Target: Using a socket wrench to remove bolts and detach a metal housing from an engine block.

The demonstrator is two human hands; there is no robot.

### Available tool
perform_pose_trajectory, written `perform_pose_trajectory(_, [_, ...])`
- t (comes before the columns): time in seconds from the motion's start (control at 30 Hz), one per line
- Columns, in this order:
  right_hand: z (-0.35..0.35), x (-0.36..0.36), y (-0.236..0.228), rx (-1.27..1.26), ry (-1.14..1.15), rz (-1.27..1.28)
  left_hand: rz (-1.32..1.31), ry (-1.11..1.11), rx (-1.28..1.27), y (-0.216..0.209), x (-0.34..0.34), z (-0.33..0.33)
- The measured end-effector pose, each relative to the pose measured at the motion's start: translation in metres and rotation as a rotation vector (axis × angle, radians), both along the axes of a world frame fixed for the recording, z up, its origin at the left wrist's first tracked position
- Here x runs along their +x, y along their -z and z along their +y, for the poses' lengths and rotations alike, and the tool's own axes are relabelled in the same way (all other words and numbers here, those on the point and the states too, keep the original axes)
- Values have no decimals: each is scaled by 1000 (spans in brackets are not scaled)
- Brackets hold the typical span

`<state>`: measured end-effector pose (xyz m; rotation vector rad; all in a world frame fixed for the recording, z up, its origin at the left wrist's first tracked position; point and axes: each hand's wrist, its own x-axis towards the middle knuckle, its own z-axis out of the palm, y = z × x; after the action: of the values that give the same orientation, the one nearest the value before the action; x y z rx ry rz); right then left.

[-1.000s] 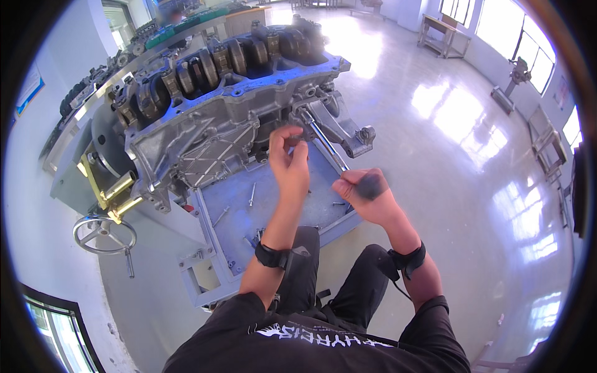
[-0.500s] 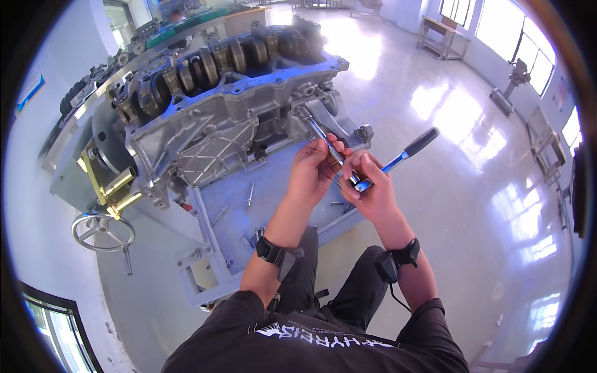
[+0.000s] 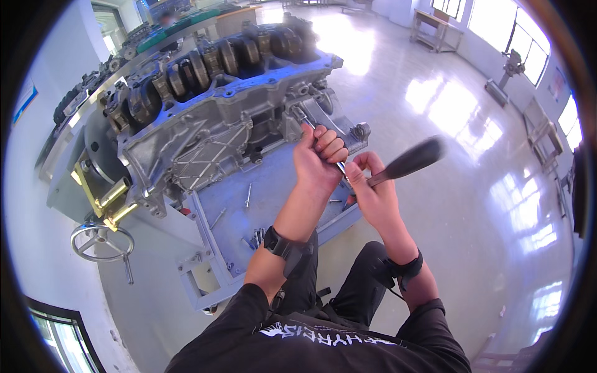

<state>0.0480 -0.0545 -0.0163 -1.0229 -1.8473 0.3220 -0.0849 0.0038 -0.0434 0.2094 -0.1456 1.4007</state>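
Note:
A silver engine block (image 3: 202, 140) with a row of dark crank parts along its top stands in front of me, to the left. My left hand (image 3: 320, 155) is wrapped round the shiny extension bar (image 3: 341, 166) of a ratchet wrench. The bar's far end reaches a recess in the block's right end; whether it sits on a bolt there I cannot tell. At the near end, my right hand (image 3: 373, 196) closes round the ratchet's head, hiding it. The wrench's black handle (image 3: 411, 163) sticks out to the upper right, smeared by motion.
Under the block is a grey metal tray (image 3: 227, 186) on a frame. Loose bolts (image 3: 249, 195) lie on it, several bunched (image 3: 258, 237) near my left forearm. A handwheel (image 3: 102, 239) and brass-coloured rods (image 3: 115, 196) are at left. Glossy floor (image 3: 448, 217) stretches to the right.
The wrench handle has swung, its grip now nearer and lower. My left hand has closed more fully round the extension bar. My right hand has turned with the ratchet head.

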Motion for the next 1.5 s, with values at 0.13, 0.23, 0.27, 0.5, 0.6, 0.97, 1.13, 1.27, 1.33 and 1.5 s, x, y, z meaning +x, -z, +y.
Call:
perform_pose_trajectory(0.13, [1, 12, 6, -815, -264, 605, -128, 92, 110, 7, -3, 2])
perform_pose_trajectory(0.23, [5, 18, 11, -1324, -695, 1026, -296, 215, 191, 8, -2, 7])
perform_pose_trajectory(0.27, [6, 17, 19, -1322, -691, 1024, -299, 217, 192, 9, -1, 8])
perform_pose_trajectory(0.5, [6, 13, 15, -1292, -822, 986, -292, 221, 203, 6, -4, 0])
perform_pose_trajectory(0.6, [3, 9, -7, -904, -354, 432, -132, 119, 6, -17, -3, -16])
perform_pose_trajectory(0.97, [4, 3, -2, 126, -80, -642, 68, 135, -79, -4, -13, -2])
perform_pose_trajectory(1.13, [8, 6, 1, -1152, -539, 569, -258, 360, 226, 10, -12, 8])
perform_pose_trajectory(1.27, [7, 5, 21, -1657, -1038, 1412, -396, 408, 352, 14, 1, 18])
perform_pose_trajectory(1.33, [4, 4, 19, -1669, -1115, 1477, -462, 426, 483, 13, 2, 18])
perform_pose_trajectory(1.5, [6, 10, -12, -1140, -569, 814, -272, 277, 283, 1, -1, 3])
